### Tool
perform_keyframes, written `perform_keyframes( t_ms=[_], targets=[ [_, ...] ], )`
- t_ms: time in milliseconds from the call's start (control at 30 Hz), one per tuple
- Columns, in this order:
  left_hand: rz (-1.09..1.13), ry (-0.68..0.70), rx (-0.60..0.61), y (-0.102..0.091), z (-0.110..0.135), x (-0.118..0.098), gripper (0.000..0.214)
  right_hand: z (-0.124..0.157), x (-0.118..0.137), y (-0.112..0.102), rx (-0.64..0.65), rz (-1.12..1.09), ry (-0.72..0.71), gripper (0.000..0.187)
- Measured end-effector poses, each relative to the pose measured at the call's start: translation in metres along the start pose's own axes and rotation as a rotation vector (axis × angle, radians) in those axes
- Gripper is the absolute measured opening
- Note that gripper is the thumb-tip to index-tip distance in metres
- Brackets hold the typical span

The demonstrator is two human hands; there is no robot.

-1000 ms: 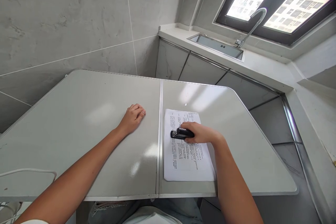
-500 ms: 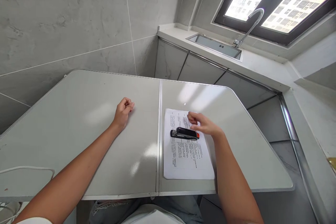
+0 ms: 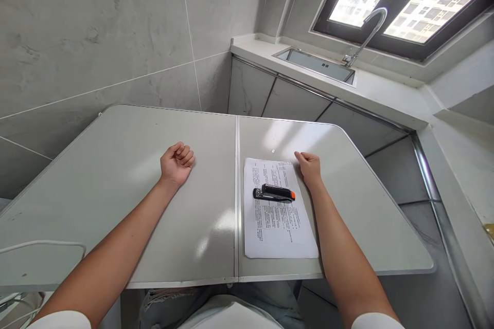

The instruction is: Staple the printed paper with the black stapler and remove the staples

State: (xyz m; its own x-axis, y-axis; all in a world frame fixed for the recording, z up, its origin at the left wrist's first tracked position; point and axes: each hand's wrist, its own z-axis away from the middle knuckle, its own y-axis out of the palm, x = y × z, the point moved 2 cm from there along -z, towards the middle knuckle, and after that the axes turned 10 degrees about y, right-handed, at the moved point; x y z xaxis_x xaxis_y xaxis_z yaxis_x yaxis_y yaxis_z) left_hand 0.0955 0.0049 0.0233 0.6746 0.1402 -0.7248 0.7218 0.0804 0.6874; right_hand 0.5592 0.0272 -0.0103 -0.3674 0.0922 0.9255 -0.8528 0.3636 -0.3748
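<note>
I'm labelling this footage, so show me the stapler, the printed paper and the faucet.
Stapler (image 3: 277, 192): head view, middle of its black upper arm.
Printed paper (image 3: 281, 217): head view, lines of print near its middle.
Faucet (image 3: 369, 37): head view, its slanting metal neck.

Glossy pale-grey tabletop, counts: 1 black orange-ended stapler; 1 lot of white printed paper, sheets uncountable; 1 small white scrap toward far edge; 1 white cable, near-left corner; 2 bare hands: left hand, right hand.
</note>
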Motion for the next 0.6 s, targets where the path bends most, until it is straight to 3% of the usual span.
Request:
perform_keyframes(
  t_ms=[200,600],
  targets=[
    [-0.006,-0.003,0.008,0.0039,0.0018,-0.0008,0.014,0.0043,0.0046,0.0048,0.075,0.144,-0.034,0.052],
    [0.003,0.026,0.012,0.0032,0.0019,0.0008,0.022,0.0008,0.0015,0.0060,0.071,0.181,-0.067,0.051]
  ],
)
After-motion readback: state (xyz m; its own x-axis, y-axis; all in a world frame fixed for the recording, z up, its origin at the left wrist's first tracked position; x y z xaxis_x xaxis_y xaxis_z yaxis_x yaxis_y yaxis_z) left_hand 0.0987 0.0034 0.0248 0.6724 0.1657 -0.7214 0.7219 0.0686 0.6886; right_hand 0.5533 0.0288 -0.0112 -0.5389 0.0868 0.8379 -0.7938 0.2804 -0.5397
